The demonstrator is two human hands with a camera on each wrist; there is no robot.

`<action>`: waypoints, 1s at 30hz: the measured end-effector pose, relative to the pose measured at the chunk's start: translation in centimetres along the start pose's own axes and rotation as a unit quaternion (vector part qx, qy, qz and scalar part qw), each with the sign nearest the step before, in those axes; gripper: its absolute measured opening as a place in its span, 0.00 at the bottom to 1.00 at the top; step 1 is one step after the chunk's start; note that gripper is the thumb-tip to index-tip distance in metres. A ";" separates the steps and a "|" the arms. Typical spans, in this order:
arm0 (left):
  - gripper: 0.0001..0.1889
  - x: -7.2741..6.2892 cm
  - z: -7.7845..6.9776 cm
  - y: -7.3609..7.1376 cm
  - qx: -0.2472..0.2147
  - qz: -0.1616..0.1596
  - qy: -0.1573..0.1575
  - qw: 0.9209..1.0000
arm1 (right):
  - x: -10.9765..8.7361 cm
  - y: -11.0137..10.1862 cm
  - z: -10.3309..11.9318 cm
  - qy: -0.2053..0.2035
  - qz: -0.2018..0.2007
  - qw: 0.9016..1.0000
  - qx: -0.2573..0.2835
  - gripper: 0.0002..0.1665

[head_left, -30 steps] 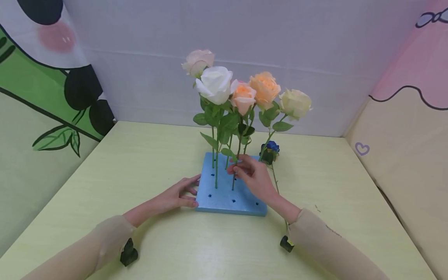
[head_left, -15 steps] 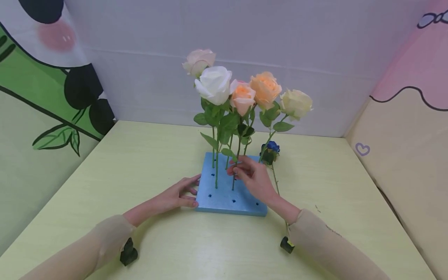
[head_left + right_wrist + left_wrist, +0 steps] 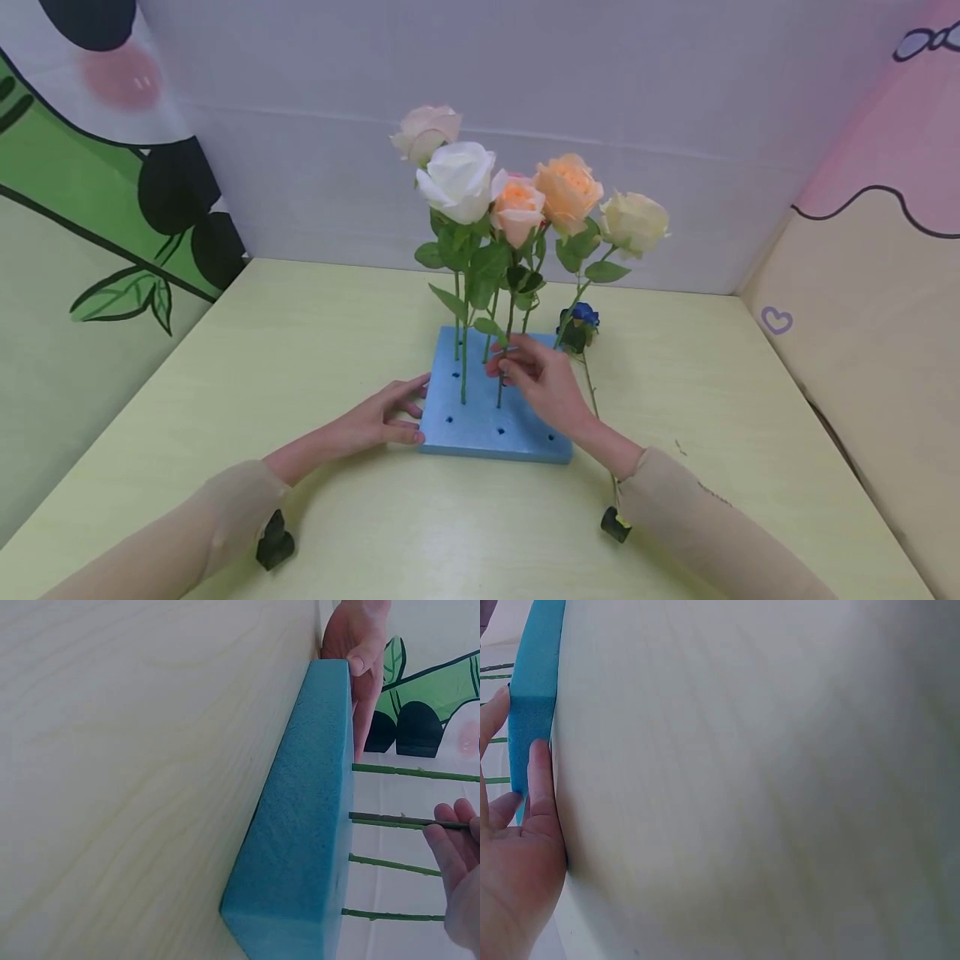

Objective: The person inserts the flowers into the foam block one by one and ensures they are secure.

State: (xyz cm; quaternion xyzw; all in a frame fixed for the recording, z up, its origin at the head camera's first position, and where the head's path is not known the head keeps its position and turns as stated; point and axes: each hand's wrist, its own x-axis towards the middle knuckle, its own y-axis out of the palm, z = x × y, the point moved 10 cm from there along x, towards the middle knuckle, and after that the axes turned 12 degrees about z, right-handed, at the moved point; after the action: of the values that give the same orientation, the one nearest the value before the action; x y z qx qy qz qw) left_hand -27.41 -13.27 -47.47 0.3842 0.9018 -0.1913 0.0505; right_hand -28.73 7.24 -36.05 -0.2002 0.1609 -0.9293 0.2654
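A blue foam block (image 3: 480,437) with holes in its top lies on the table, several artificial roses standing in it. My right hand (image 3: 543,379) pinches the stem of the peach-pink rose (image 3: 517,212) between thumb and fingers, low down near the foam. In the right wrist view that stem (image 3: 405,820) runs from the foam into the fingers. My left hand (image 3: 382,421) rests against the block's left edge, fingers extended; the left wrist view shows its fingers (image 3: 541,780) along the foam's side. A white rose (image 3: 457,183), an orange rose (image 3: 567,192) and a cream rose (image 3: 633,223) stand around it.
A blue rose (image 3: 581,321) lies on the table to the right of the block, its stem passing behind my right forearm. Dark wrist-camera pieces (image 3: 615,525) hang by the sleeves. A pale wall (image 3: 330,192) closes off the table's back.
The peach-pink rose's head has shifted very slightly left. Both hands keep their places, the right on the stem and the left at the foam block.
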 end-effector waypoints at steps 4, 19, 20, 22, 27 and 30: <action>0.47 0.0 0.0 0.0 0.000 0.000 0.000 1.000 | 0.1 0.0 0.0 0.001 0.006 1.000 0.003 0.17; 0.48 0.0 -0.2 0.1 -0.007 0.001 0.004 1.000 | -1.4 -2.4 0.4 -0.004 0.004 0.998 -0.059 0.25; 0.48 0.0 -0.2 0.0 -0.007 0.001 0.004 1.000 | -1.6 -2.8 0.4 -0.004 -0.001 0.998 -0.065 0.25; 0.48 0.0 -0.2 0.0 -0.008 0.001 0.004 1.000 | -2.2 -3.5 0.4 0.001 -0.011 0.997 -0.077 0.25; 0.48 0.0 0.0 0.0 -0.005 0.000 0.001 1.000 | -3.6 -5.4 -0.1 0.006 -0.034 0.995 -0.098 0.25; 0.48 -0.1 -0.1 0.1 -0.006 -0.002 0.000 1.000 | -4.5 -6.6 -0.5 0.020 -0.046 0.993 -0.111 0.25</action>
State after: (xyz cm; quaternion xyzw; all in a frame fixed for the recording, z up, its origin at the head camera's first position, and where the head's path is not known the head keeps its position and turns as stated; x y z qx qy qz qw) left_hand -27.32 -13.26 -47.41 0.3826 0.9034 -0.1863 0.0521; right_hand -28.36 15.19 -35.11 -0.2170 0.2592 -0.9206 0.1955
